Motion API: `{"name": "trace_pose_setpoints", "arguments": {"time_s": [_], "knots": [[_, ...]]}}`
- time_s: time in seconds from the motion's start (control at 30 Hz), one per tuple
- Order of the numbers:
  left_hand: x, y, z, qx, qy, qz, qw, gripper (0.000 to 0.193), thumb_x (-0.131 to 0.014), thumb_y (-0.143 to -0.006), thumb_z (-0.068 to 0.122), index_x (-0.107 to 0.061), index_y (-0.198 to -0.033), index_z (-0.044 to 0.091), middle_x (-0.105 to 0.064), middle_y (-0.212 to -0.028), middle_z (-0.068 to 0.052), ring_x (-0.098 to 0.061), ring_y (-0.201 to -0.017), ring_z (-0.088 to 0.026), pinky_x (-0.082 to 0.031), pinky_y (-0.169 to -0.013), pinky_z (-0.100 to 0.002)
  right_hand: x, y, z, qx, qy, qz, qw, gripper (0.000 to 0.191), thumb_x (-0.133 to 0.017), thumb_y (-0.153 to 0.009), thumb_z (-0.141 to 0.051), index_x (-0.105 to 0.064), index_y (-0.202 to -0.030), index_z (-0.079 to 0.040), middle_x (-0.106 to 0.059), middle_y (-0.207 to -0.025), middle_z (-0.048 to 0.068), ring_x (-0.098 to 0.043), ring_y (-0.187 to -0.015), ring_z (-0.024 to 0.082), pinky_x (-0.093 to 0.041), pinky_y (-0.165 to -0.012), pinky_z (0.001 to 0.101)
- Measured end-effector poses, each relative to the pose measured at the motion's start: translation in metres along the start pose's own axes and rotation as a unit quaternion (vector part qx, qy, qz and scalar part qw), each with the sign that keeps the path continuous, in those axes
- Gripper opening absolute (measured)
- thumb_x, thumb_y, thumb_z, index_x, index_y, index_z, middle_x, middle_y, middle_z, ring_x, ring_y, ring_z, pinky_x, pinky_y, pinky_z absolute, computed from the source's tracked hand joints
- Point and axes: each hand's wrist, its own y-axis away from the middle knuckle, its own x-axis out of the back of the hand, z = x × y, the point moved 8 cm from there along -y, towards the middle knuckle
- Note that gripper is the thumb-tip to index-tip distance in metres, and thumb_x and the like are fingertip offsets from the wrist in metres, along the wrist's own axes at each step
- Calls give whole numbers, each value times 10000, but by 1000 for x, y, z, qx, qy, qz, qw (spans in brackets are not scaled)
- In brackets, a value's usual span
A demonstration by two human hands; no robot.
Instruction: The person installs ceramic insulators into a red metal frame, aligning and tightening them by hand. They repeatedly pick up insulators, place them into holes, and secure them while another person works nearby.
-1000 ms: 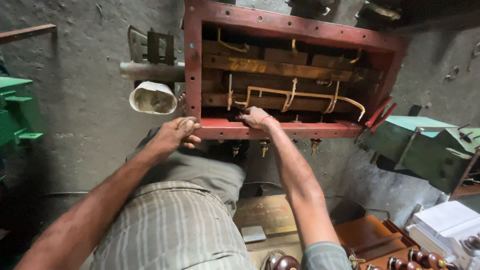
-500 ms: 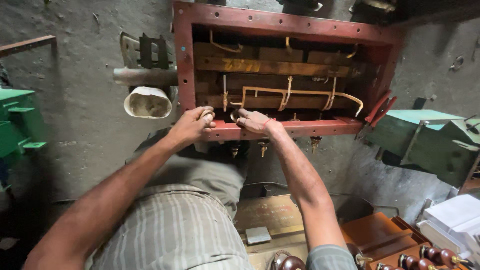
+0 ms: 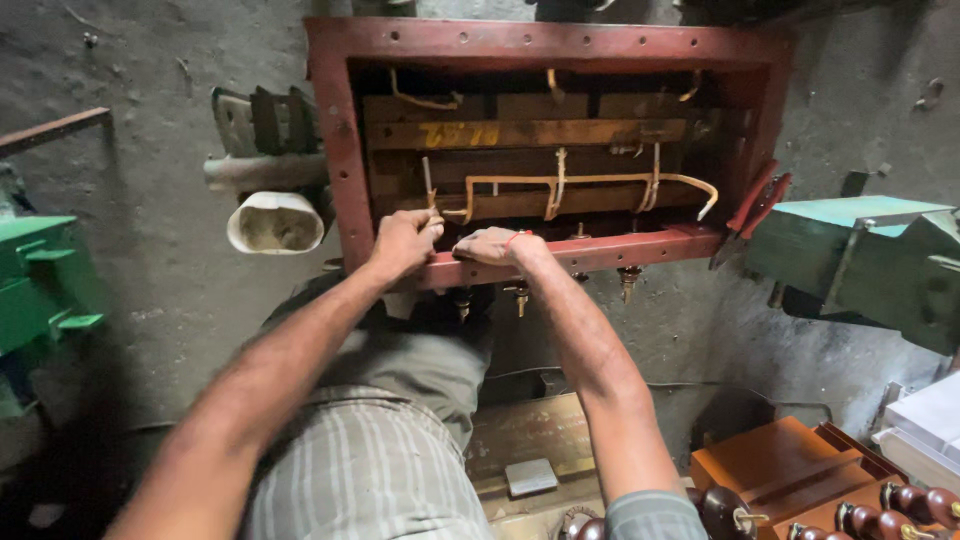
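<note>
1. Nearest the camera, the person's striped shirt (image 3: pixel 340 480) and grey trousers (image 3: pixel 420 350) fill the lower frame; both bare forearms reach away from the body toward a red steel tank frame (image 3: pixel 345 170)
2. Low on the right stand an orange box (image 3: pixel 770 465) and a row of brown porcelain insulators (image 3: pixel 890 500); a small grey block (image 3: pixel 530 477) lies on a wooden board below the knees
3. The left hand (image 3: pixel 402 243) is curled into a loose fist at the near rim of the frame, its fingers closed around the lower end of a thin copper lead (image 3: pixel 428 185) that stands up from the windings
4. The right hand (image 3: pixel 492 245) lies palm down on the same near rim, just beside the left hand, fingers bent over the inner edge; whether it grips anything beneath cannot be told
5. Under that rim several brass terminal studs (image 3: pixel 520 297) hang down
6. Inside the frame, wooden bars cross the core and a long tape-wrapped copper conductor (image 3: pixel 590 182) runs along them, so the tank is open and the inner wiring looks largely in place, with the lead at the left hand seemingly loose and not yet fixed
7. Farther off, a white cup-shaped fitting (image 3: pixel 275 222) sits left of the frame, red-handled pliers (image 3: pixel 755 205) rest at its right side, and green metal housings (image 3: pixel 860 255) stand on the grey floor
</note>
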Motion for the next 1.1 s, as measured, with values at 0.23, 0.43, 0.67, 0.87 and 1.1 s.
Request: {"name": "trace_pose_setpoints", "arguments": {"time_s": [0.23, 0.43, 0.67, 0.87, 1.1], "knots": [[-64, -32, 6, 21, -215, -118, 969, 316, -630, -915, 309, -745, -946, 17, -722, -942, -274, -706, -944, -453, -577, -851, -534, 13, 29, -29, 193, 100, 111, 970, 245, -714, -848, -398, -795, -996, -221, -764, -976, 111, -736, -924, 308, -582, -800, 431], [-75, -42, 7, 114, -300, -128, 938, 269, -615, -872, 182, -781, -1029, 41, -737, -1040, -252, -730, -1018, -422, -602, -887, -513, 9, 23, 9, 131, 123, 98, 979, 348, -701, -857, -433, -767, -1019, -132, -758, -982, 173, -752, -947, 337, -601, -813, 441], [-79, -40, -1, 137, -281, -35, 949, 257, -584, -878, 170, -786, -1000, 68, -739, -1023, -231, -716, -1014, -433, -586, -896, -528, 7, 5, 26, 170, 110, 94, 975, 365, -537, -972, -336, -723, -1189, -108, -718, -1248, 181, -676, -1137, 388, -538, -938, 476], [-87, -47, -16, 216, -282, -50, 934, 286, -564, -910, 168, -736, -1127, 95, -684, -1201, -222, -654, -1161, -433, -546, -994, -528, 7, 0, 31, 155, 69, 50, 984, 381, -432, -1020, -316, -680, -1205, -94, -701, -1246, 200, -668, -1129, 404, -530, -936, 493], [-91, -49, -9, 161, -297, -87, 937, 294, -586, -885, 170, -739, -1120, 81, -700, -1221, -231, -663, -1184, -420, -537, -1029, -505, 2, -4, 44, 80, 47, 66, 993, 532, -365, -1008, -397, -710, -1198, -38, -693, -1244, 258, -660, -1133, 434, -522, -947, 520]]}}
